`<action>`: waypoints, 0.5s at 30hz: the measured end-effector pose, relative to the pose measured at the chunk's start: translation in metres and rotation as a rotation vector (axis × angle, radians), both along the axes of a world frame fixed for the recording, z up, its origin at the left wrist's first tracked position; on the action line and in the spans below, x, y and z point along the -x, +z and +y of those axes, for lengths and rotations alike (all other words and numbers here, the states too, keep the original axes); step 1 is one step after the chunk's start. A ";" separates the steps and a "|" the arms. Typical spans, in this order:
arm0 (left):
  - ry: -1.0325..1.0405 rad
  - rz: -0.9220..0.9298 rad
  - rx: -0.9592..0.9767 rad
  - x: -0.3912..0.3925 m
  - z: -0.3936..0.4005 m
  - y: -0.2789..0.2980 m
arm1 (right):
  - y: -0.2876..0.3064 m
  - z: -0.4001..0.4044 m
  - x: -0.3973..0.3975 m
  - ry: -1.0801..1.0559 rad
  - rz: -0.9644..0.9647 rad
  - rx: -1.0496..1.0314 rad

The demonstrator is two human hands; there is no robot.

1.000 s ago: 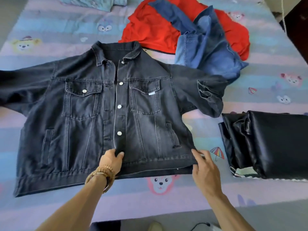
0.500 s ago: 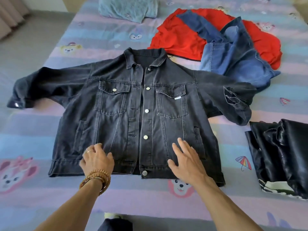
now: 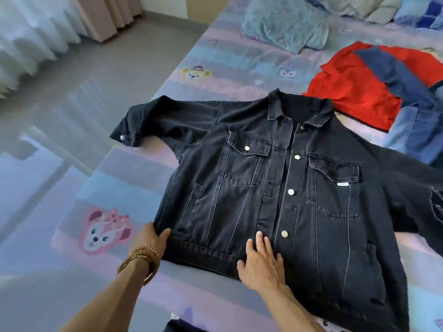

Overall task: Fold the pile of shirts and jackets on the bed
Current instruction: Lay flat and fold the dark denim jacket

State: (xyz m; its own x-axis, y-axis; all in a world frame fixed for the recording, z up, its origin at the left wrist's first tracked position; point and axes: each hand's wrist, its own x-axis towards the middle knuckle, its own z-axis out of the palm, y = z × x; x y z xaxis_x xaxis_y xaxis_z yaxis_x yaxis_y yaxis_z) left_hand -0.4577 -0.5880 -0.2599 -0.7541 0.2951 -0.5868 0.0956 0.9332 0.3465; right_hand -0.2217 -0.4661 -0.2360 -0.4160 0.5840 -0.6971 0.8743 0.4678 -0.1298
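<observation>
Our left hand (image 3: 151,241) grips the bottom left corner of the black denim jacket (image 3: 282,188), thumb on top of the hem band and the other fingers tucked under the edge where we cannot see them. A string of wooden beads (image 3: 140,258) wraps that wrist. Our right hand (image 3: 261,263) lies flat on the jacket's lower front, fingers straight and spread, palm pressing on the hem band just left of the lowest silver button (image 3: 284,233); it holds nothing.

The jacket lies face up on the bed (image 3: 215,75), buttoned down the middle, collar pointing away from us. Its two chest pockets have their flaps closed. The sleeve on our left (image 3: 143,121) stretches out toward the edge of the bed, its cuff near that edge with a small snap showing. The sleeve on our right runs out of view at the frame's edge.

Beyond the collar, to the right, a red shirt (image 3: 354,92) lies crumpled on the sheet, touching or nearly touching the jacket's shoulder. A blue denim garment (image 3: 412,111) is draped over it and spills down beside the jacket's right sleeve. Farther back a fluffy pale blue blanket (image 3: 285,27) sits folded on the bed. The sheet is striped in pink and blue with cartoon animals. To our left we see grey floor (image 3: 84,75) and curtains (image 3: 48,25).
</observation>
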 end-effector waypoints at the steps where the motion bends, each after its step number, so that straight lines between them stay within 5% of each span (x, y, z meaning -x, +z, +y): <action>1: -0.021 -0.013 0.033 0.001 -0.001 0.002 | 0.007 0.005 0.006 -0.005 -0.047 0.031; 4: 0.013 -0.071 0.002 0.022 0.012 0.013 | 0.030 0.029 0.040 0.032 -0.098 -0.012; 7: 0.181 -0.082 -0.210 0.075 0.047 0.026 | 0.039 0.061 0.104 0.059 0.095 -0.100; 11: 0.140 0.141 -0.304 0.149 0.089 0.040 | 0.039 0.099 0.206 0.126 0.305 -0.213; 15: -0.044 0.354 -0.219 0.219 0.125 0.033 | 0.013 0.129 0.290 0.249 0.202 -0.134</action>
State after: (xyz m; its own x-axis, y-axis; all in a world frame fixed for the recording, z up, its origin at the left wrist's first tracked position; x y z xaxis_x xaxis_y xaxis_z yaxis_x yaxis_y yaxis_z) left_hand -0.6763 -0.4634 -0.2273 -0.8816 0.4208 -0.2137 0.2828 0.8336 0.4745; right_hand -0.5120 -0.3374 -0.2226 -0.6787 0.5280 -0.5105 0.6943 0.6878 -0.2117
